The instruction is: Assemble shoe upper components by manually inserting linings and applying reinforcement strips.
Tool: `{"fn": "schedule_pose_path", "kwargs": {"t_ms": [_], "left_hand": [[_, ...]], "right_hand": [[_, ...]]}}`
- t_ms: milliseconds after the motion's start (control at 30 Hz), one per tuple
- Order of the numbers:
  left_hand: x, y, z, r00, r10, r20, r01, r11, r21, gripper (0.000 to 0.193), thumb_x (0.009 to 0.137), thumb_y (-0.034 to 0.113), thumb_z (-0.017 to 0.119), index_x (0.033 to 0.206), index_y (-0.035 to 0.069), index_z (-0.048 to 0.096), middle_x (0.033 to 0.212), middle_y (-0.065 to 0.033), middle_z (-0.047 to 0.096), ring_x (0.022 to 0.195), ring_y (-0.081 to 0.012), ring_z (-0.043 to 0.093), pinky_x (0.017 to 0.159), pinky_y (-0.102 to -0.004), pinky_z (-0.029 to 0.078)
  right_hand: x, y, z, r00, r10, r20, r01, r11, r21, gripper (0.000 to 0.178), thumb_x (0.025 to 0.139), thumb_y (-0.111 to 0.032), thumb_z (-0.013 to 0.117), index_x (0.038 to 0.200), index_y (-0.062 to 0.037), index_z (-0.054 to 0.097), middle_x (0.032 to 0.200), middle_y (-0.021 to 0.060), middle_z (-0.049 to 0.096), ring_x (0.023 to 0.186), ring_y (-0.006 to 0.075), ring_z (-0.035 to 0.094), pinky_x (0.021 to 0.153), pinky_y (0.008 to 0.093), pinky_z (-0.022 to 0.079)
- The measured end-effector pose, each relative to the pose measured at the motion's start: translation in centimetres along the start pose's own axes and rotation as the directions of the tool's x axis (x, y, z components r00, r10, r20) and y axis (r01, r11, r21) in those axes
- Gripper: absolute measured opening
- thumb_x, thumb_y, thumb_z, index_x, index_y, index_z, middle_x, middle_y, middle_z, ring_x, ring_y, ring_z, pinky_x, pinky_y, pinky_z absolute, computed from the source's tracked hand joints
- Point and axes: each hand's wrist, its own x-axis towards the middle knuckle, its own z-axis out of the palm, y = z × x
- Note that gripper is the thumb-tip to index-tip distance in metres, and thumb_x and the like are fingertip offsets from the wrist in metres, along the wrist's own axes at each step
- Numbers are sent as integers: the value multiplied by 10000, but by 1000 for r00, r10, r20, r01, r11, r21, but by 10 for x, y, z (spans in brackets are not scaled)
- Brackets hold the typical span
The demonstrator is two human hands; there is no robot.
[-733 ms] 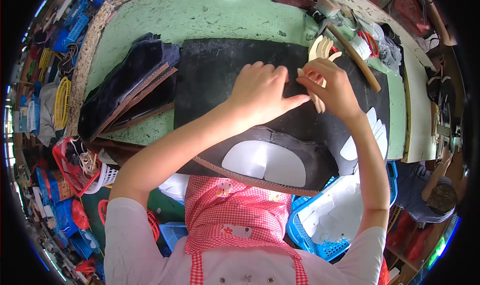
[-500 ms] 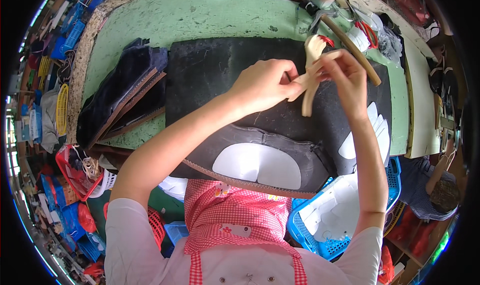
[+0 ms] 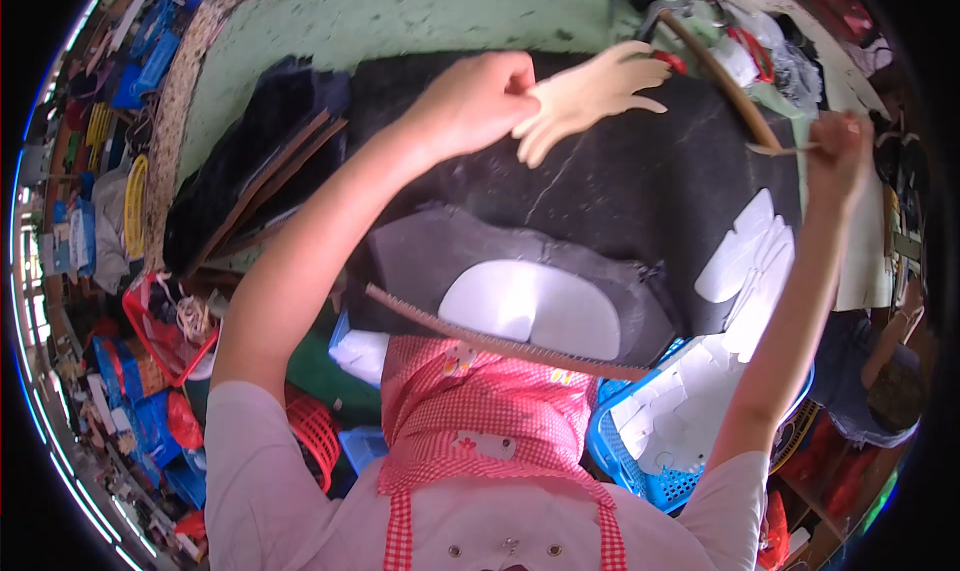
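Note:
Over the black work sheet (image 3: 680, 161), my left hand (image 3: 470, 101) is closed on a fanned bundle of cream-coloured strips (image 3: 590, 96). Curved strip ends spread out on both sides of the bundle. Far off to the right, past the sheet's edge, my right hand (image 3: 838, 151) is closed on a single thin cream strip (image 3: 772, 151). Its grip is blurred. On the near part of the sheet lies a dark grey upper piece (image 3: 420, 246) with a brown zigzag edge. Two white rounded pieces (image 3: 490, 291) rest on it.
Beside my right forearm lie several white cut-outs (image 3: 735, 251). A wooden tool handle (image 3: 715, 76) leans at the back right. Dark folded uppers (image 3: 240, 161) are stacked left. A blue basket (image 3: 610, 451) of white pieces stands near right. Another person (image 3: 885, 381) is beyond it.
My hands have come apart. The left moved left and away with the bundle, which now fans out. The right swung far right with one thin strip.

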Motion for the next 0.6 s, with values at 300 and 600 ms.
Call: {"fn": "schedule_pose_path", "kwargs": {"t_ms": [300, 600], "left_hand": [[-142, 17, -2, 864, 503, 13, -491, 838, 238, 310, 713, 102, 758, 1015, 88, 689, 1037, -80, 603, 980, -288, 609, 892, -462, 498], [-179, -12, 32, 902, 423, -90, -395, 891, 224, 443, 736, 96, 772, 1173, 146, 724, 1256, -88, 594, 1181, -309, 594, 1030, -516, 472]], "right_hand": [[-133, -11, 150, 864, 502, 34, -258, 500, -826, 155, 969, -169, 647, 1024, -25, 635, 787, 19, 639, 560, 36, 536, 435, 154, 319], [-166, 137, 231, 629, 774, -73, -440, 277, -854, 95, 870, -13, 734, 950, 8, 686, 767, 52, 718, 726, 51, 656, 612, 222, 497]]}}
